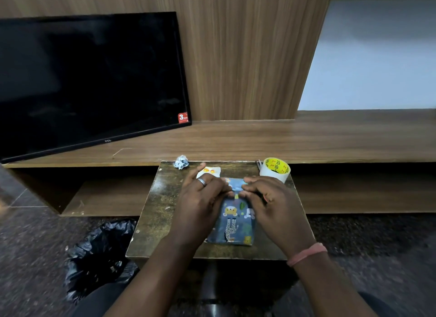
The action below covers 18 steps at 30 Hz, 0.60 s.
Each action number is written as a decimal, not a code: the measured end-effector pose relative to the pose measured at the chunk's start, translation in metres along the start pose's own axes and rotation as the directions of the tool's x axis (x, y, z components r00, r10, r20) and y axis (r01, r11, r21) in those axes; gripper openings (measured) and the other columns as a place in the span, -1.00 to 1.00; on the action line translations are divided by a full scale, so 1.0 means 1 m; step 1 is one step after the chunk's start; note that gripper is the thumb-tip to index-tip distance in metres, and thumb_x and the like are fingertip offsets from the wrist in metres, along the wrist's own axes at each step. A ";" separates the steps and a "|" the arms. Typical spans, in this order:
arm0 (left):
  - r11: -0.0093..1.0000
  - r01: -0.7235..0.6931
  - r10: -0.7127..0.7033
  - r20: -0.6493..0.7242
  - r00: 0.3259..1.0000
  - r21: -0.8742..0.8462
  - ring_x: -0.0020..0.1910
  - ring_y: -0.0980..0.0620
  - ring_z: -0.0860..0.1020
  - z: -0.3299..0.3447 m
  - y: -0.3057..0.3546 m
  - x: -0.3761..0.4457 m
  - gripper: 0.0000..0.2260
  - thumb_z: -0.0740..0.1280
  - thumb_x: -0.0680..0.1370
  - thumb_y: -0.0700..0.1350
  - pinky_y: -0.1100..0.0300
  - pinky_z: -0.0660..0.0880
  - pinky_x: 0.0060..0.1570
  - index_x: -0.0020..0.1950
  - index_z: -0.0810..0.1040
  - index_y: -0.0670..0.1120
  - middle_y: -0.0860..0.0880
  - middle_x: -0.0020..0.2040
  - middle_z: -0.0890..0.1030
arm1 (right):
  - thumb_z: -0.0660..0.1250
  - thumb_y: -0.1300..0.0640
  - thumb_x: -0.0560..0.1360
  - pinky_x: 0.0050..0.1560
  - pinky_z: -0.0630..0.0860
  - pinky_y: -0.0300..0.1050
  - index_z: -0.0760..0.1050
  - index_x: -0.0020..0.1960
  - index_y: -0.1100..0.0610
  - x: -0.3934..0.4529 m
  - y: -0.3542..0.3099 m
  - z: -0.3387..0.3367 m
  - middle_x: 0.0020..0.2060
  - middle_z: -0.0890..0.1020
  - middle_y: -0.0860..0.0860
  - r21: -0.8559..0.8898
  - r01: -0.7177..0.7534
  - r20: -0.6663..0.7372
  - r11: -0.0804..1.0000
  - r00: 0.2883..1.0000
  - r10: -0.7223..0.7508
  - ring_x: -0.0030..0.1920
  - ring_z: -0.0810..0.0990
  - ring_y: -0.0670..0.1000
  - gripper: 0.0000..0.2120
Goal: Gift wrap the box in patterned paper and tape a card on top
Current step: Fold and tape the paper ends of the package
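Both hands (left hand (200, 198), right hand (276, 203)) pinch blue animal-print box (236, 224) w/ far-end flap.

Paper, wood and plastic around a worn little table

The table (162, 198) has a dark, scuffed, mottled wooden top with a dull sheen. On it, the box (236, 224) wears smooth printed paper, faintly glossy. At the table's far right corner stands a tape roll (274, 170) of shiny plastic film; at its far left, a crumpled paper ball (181, 162). Behind the table runs matt wood-grain shelving (259, 137) carrying a glossy black screen (89, 80). Left of the table, a wrinkled, shiny black plastic bag (99, 253).
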<state>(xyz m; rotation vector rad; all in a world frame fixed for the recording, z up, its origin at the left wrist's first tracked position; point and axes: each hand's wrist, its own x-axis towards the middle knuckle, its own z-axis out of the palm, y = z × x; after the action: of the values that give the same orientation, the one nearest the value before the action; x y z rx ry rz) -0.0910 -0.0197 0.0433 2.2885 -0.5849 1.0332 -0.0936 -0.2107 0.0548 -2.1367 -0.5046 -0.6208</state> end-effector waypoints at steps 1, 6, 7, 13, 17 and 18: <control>1.000 0.009 -0.009 -0.011 1.000 -0.007 -0.17 0.01 0.61 0.000 -0.001 0.003 -0.84 0.34 0.61 -0.16 -0.01 0.33 0.47 -0.14 0.65 -0.11 0.04 -0.16 0.66 | 0.51 0.24 0.47 0.11 0.55 -0.16 0.68 -0.09 0.11 0.001 0.000 0.003 -0.03 0.72 -0.07 0.019 -0.021 -0.021 1.000 1.000 0.021 0.07 0.63 -0.16 -0.94; 0.981 0.170 -0.172 -0.013 0.985 -0.097 -0.11 -0.01 0.57 0.010 -0.004 0.004 -0.97 0.44 0.56 -0.23 -0.11 0.46 0.33 -0.07 0.61 -0.14 0.01 -0.10 0.61 | 0.46 0.20 0.52 -0.07 0.58 -0.01 0.64 -0.14 0.10 0.005 -0.001 0.022 -0.16 0.69 -0.11 0.074 -0.119 -0.003 0.990 0.993 0.119 -0.05 0.64 -0.17 -0.93; 0.967 0.232 -0.235 -0.019 0.972 -0.104 -0.03 -0.02 0.57 0.011 -0.004 0.004 -0.90 0.48 0.54 -0.22 -0.08 0.51 0.24 0.01 0.61 -0.12 0.00 -0.03 0.60 | 0.46 0.19 0.52 -0.10 0.58 -0.01 0.63 -0.15 0.10 0.006 0.000 0.024 -0.19 0.68 -0.12 0.069 -0.131 -0.016 0.989 0.991 0.132 -0.10 0.64 -0.15 -0.92; 0.836 0.548 -0.549 0.043 0.835 0.028 0.29 -0.12 0.44 0.019 -0.008 -0.003 -0.54 0.50 0.50 0.12 -0.06 0.41 0.25 0.34 0.49 0.06 -0.04 0.32 0.49 | 0.46 0.13 0.50 -0.11 0.57 -0.04 0.61 -0.19 0.05 0.004 0.011 0.033 -0.25 0.68 -0.15 0.128 -0.402 -0.122 0.907 0.901 0.417 -0.18 0.63 -0.14 -0.90; 0.739 0.629 -0.670 0.163 0.724 0.243 0.36 -0.17 0.38 0.024 -0.008 -0.010 -0.58 0.47 0.51 0.12 -0.15 0.36 0.33 0.34 0.53 0.13 -0.05 0.34 0.51 | 0.50 0.09 0.43 -0.14 0.64 0.10 0.61 -0.31 0.08 0.002 0.032 0.048 -0.40 0.67 -0.05 0.251 -0.659 -0.092 0.709 0.713 0.695 -0.30 0.67 0.00 -0.83; 0.729 0.621 -0.682 0.232 0.694 0.286 0.41 -0.16 0.36 0.025 -0.009 -0.012 -0.59 0.46 0.52 0.12 -0.12 0.34 0.38 0.36 0.54 0.14 -0.05 0.38 0.50 | 0.49 0.05 0.40 -0.15 0.65 0.15 0.61 -0.33 0.09 -0.001 0.035 0.053 -0.42 0.67 -0.03 0.274 -0.702 -0.064 0.657 0.669 0.741 -0.32 0.68 0.05 -0.82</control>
<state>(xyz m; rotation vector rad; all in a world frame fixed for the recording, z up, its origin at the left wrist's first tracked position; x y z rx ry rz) -0.0801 -0.0272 0.0174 2.5430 0.2536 0.3618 -0.0612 -0.1878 0.0049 -1.8223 0.3818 -0.2514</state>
